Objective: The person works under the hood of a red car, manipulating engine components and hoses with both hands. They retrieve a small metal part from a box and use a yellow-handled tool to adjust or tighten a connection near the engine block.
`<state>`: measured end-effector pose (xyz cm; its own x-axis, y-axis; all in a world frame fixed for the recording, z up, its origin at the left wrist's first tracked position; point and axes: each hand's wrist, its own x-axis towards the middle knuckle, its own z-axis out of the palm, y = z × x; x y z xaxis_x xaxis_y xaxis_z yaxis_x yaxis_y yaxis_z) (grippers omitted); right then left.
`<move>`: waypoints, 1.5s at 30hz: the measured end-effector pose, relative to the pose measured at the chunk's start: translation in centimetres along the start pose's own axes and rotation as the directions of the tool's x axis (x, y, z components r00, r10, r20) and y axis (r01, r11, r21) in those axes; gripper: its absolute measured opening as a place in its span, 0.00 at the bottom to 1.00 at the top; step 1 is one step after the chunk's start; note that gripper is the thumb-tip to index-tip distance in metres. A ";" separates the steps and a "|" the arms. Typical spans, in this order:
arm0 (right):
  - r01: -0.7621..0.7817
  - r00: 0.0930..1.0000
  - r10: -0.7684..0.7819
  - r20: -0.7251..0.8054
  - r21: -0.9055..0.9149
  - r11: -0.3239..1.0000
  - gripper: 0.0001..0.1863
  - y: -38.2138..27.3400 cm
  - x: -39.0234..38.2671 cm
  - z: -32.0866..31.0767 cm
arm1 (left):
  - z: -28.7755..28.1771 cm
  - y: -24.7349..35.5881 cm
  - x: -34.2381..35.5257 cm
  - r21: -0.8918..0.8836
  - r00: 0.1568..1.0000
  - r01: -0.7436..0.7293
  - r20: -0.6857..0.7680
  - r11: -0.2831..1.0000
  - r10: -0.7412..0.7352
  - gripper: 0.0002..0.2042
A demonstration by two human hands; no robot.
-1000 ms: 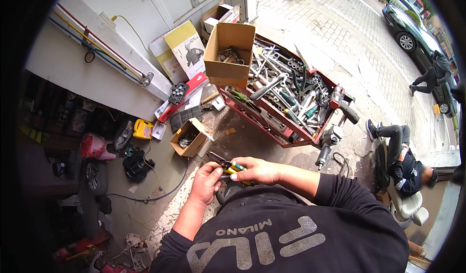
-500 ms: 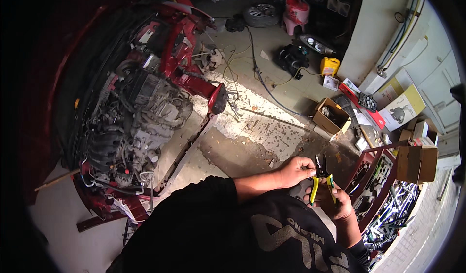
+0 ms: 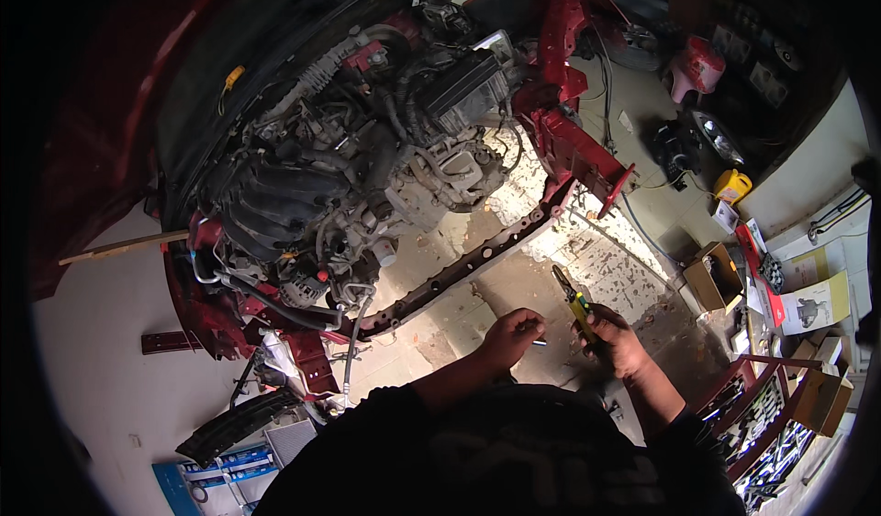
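My right hand is wrapped round the yellow-and-black handles of a pair of wire strippers. Their dark jaws point up and slightly left, with the handles close together. To the left, apart from the tool, my left hand is closed, fingertips pinched. A small thin, pale piece shows just under its fingers, too small to name. Beyond both hands lies the open engine bay of a red car, with a dirty engine and a bare dark front crossmember nearest me.
Red metal tool trays and cardboard boxes stand at the right. A headlight and a yellow jug sit on the floor farther back. A wooden stick juts from the bay's left side. A black trim piece lies lower left.
My view has swung left toward the engine bay. My hands have drawn apart. The wire strippers, open before with my left hand at their jaws, now have their handles close together in my right hand.
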<state>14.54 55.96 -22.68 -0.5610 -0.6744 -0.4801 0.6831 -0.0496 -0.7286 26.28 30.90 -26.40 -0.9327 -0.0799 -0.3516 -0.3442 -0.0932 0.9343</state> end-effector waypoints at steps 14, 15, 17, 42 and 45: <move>-0.154 0.955 0.054 -0.292 -0.331 0.931 0.24 -2.7 16.6 4.5 | -17.6 -0.8 0.6 0.079 0.927 0.221 -0.328 0.972 -0.184 0.15; -0.156 0.955 0.048 -0.292 -0.360 0.920 0.23 -2.8 17.3 4.3 | -17.5 -0.5 1.1 0.114 0.924 0.238 -0.334 0.964 -0.189 0.15; -0.232 0.947 0.122 -0.298 -0.368 0.900 0.23 -3.1 18.9 3.9 | -17.4 0.3 1.7 -0.035 0.941 0.170 -0.292 0.985 -0.172 0.16; -0.358 0.933 -0.033 -0.359 -0.933 0.035 0.45 -2.5 29.6 1.4 | -34.1 -10.9 -2.8 0.797 0.822 0.356 -0.019 0.488 -0.569 0.24; -0.284 0.949 -0.119 -0.291 -0.956 0.071 0.46 -4.1 33.7 6.1 | -37.1 -11.5 -2.0 0.733 0.821 0.430 -0.074 0.528 -0.566 0.25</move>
<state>-4.32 28.96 -32.88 -0.7500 -0.4197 -0.5113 -0.2389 0.8926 -0.3822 36.06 -4.74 -38.66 -0.5629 -0.0857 -0.8221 -0.6610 0.6439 0.3854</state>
